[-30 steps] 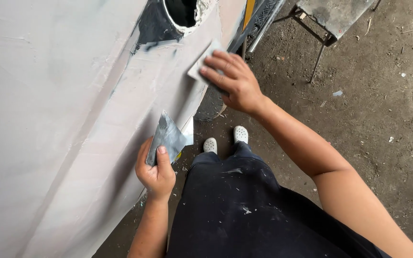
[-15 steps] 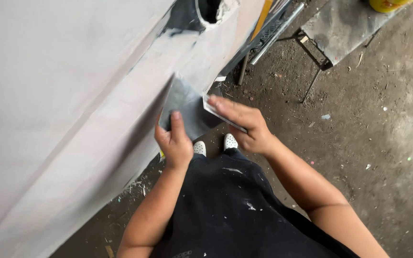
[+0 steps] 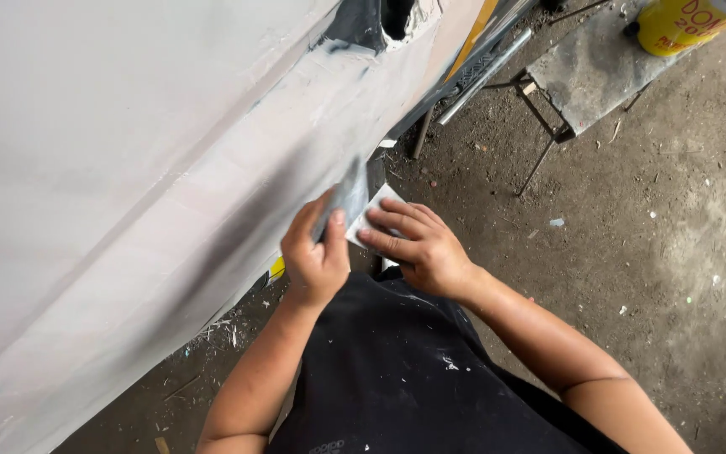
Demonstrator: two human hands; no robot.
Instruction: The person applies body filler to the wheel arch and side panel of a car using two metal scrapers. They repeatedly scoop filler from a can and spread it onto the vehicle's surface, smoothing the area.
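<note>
1. Head view, looking down: the left hand (image 3: 317,256) grips a dark grey metal spreader (image 3: 348,200) edge-on, thumb on the near face and fingers curled behind it, so the blade stands nearly upright just beside the pale grey car panel (image 3: 128,168)
2. The right hand (image 3: 418,248) holds a pale flat scraper (image 3: 373,210), its fingers lying flat and pressed together across the top of it, the thumb hidden underneath; its edge meets the face of the dark spreader
3. Both tools sit in front of the person's chest, between the two hands, which are almost touching; whether the spreader touches the panel cannot be told
4. The panel fills the left half of the frame, coated in dull filler with smoother and rougher streaks, and near its top edge there is a dark opening (image 3: 392,15) with bare dark paint around it
5. The person wears a black top (image 3: 413,378) flecked with white specks
6. On the dirt floor (image 3: 674,252) to the right stands a small metal stand (image 3: 586,71) with thin legs, a yellow can (image 3: 686,21) at its far corner, and metal bars (image 3: 485,63) lean near the panel
</note>
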